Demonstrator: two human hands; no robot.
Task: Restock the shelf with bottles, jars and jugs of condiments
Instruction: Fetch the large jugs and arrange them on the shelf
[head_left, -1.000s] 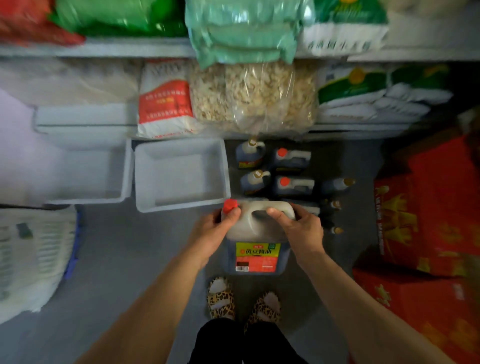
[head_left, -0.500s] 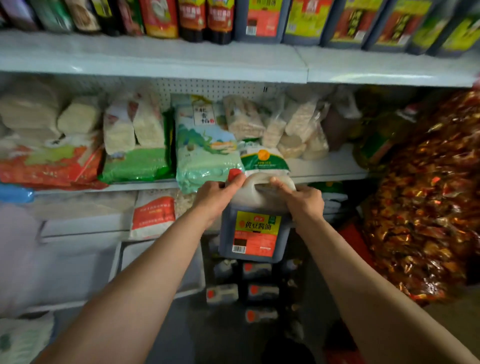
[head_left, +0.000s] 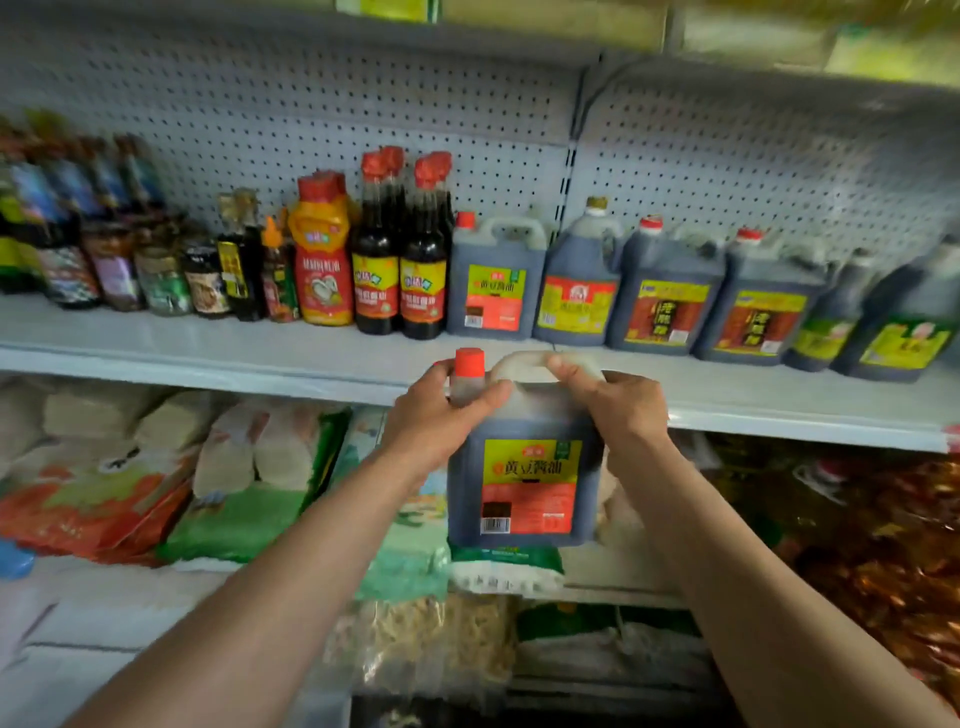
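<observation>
— Soy sauce jug (head_left: 522, 478), where is it?
— In the air just in front of the white shelf (head_left: 260, 353), its red cap (head_left: 469, 362) about level with the shelf edge, label facing the camera.
— Who holds it?
— Both hands. The left hand (head_left: 434, 421) has fingers curled round the neck under the cap; the right hand (head_left: 618, 405) grips the handle.
— And on the shelf?
— A matching jug (head_left: 493, 283) stands straight behind, with tall dark bottles (head_left: 400, 254) to its left and more jugs (head_left: 670, 291) to its right.
</observation>
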